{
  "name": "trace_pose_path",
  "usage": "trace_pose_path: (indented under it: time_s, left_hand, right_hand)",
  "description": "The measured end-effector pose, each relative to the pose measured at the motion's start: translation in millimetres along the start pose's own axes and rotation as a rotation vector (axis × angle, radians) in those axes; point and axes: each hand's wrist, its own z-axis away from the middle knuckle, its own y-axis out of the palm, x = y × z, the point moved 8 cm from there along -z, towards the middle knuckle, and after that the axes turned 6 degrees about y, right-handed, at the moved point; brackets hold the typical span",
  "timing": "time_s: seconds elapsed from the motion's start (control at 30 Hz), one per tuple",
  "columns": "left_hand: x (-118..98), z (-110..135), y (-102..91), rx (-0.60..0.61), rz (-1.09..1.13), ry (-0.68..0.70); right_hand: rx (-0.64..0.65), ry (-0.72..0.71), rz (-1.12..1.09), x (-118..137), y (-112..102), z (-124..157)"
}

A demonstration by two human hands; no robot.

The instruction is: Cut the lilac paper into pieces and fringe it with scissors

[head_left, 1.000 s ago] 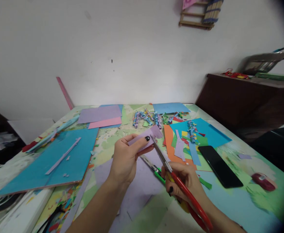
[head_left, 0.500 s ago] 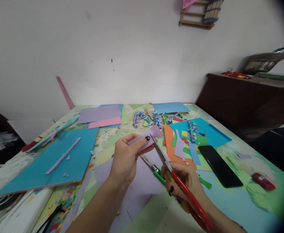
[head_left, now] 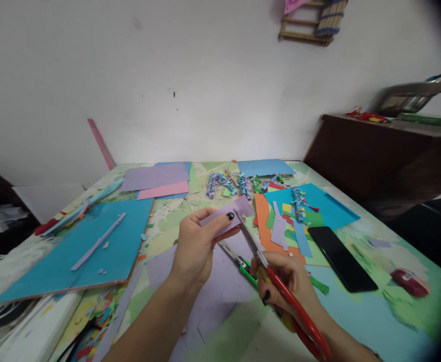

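Note:
Between the thumb and fingers of my left hand (head_left: 196,241) is a small piece of purple paper (head_left: 246,205). My right hand (head_left: 284,279) grips a pair of red-handled scissors (head_left: 293,304), whose blades point up and left and meet the paper close to my left thumb. Below both hands, a larger purple sheet (head_left: 216,296) lies on the table. A green utility knife (head_left: 245,269) rests on that sheet, partly hidden behind my right hand.
At left lies a blue board (head_left: 92,251) bearing a purple strip. Several rolled paper pieces (head_left: 245,186) sit towards the back. On the right are a black phone (head_left: 343,259), coloured paper scraps (head_left: 278,229) and a dark red object (head_left: 409,282).
Hardly anything differs. Both hands, the paper and the scissors hold nearly the same position, with only a slight shift of the whole view.

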Motion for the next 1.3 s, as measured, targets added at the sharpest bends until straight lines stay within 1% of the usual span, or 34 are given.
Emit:
trace_pose_path:
  time_s: [0.37,0.53,0.67,0.87,1.3]
  left_hand:
    - [-0.3,-0.3,0.1,0.001,0.013,0.003]
    - [0.6,-0.7,-0.6,-0.010,0.029,0.005]
    - [1.4,-0.1,-0.8,-0.020,0.027,0.002]
    - [0.4,-0.1,-0.6,-0.016,0.024,0.006]
    - [1.4,-0.6,-0.9,-0.020,0.030,0.008]
  right_hand:
    - [-0.003,-0.034,0.008,0.4,-0.2,1.3]
    - [-0.008,0.004,0.003,-1.4,-0.4,1.2]
    - [0.001,-0.017,0.019,2.1,0.7,1.0]
    - [0.004,0.008,-0.005,1.3,1.4,0.6]
    - [-0.004,-0.011,0.034,5.4,1.6,0.5]
